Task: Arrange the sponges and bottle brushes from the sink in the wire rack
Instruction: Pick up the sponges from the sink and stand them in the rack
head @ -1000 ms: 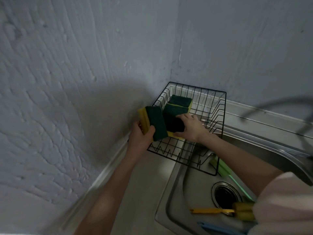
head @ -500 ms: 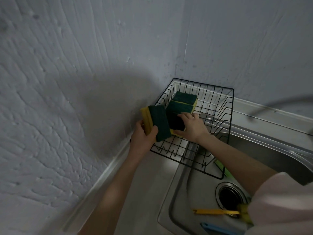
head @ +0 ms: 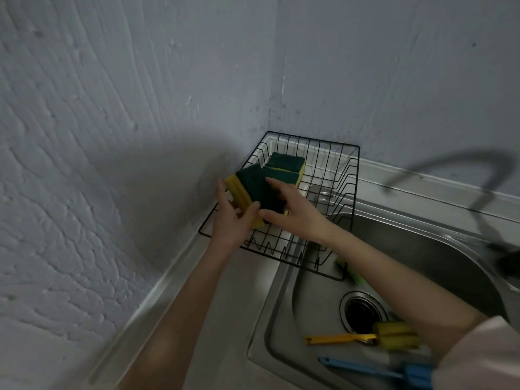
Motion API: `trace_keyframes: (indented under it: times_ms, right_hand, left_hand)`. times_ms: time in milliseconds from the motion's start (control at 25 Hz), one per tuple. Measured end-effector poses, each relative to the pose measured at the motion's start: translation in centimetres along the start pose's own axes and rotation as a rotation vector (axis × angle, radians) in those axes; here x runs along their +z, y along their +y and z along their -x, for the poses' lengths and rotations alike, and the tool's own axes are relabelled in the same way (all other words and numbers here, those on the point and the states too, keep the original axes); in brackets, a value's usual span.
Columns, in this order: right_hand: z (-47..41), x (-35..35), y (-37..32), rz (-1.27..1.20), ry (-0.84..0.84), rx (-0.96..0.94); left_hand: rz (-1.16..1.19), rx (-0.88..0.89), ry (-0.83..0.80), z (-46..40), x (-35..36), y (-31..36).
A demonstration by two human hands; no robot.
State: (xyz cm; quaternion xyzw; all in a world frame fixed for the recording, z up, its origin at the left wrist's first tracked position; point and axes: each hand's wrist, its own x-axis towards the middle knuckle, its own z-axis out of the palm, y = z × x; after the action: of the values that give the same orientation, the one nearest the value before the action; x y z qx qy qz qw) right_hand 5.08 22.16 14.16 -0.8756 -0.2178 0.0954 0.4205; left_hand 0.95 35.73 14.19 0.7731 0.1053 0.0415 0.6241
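Observation:
A black wire rack (head: 347,175) sits in the corner, overhanging the steel sink (head: 281,319). Two green-and-yellow sponges (head: 284,168) stand on edge at its back left. My left hand (head: 232,220) grips a third sponge (head: 247,187), held tilted over the rack's left side. My right hand (head: 292,213) rests its fingers on the dark green face of that sponge. In the sink lie a yellow bottle brush (head: 363,337), a blue bottle brush (head: 374,371) and a green bottle brush (head: 353,273), the green one mostly hidden by my right arm.
Rough grey walls meet just behind the rack. The drain (head: 363,312) is in the sink floor near the yellow brush. A dark faucet (head: 509,263) stands at the right edge. A steel counter strip (head: 213,319) runs left of the sink.
My left hand has carried its sponge rightward over the rack, against the standing sponges. My right hand has shifted from the standing sponge onto this one.

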Motion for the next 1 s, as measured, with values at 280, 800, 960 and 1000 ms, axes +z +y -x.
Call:
trace_keyframes:
  times_ms: [280, 800, 960, 1000]
  right_hand:
    - [1.1, -0.6, 0.8, 0.205, -0.114, 0.070]
    - [-0.5, 0.7, 2.1, 0.514, -0.321, 0.077]
    - [-1.2, 1.5, 1.9, 0.522, -0.306, 0.058]
    - [-1.2, 1.7, 2.0, 0.521, -0.294, 0.049]
  left_hand:
    - [-0.315, 0.117, 0.046, 0.0, -0.2, -0.7]
    - [-0.956, 0.095, -0.061, -1.5, -0.5, -3.7]
    - [-0.947, 0.075, -0.030, -2.0, -0.5, -4.1]
    - [-0.954, 0.074, -0.026, -2.0, -0.5, -4.2]
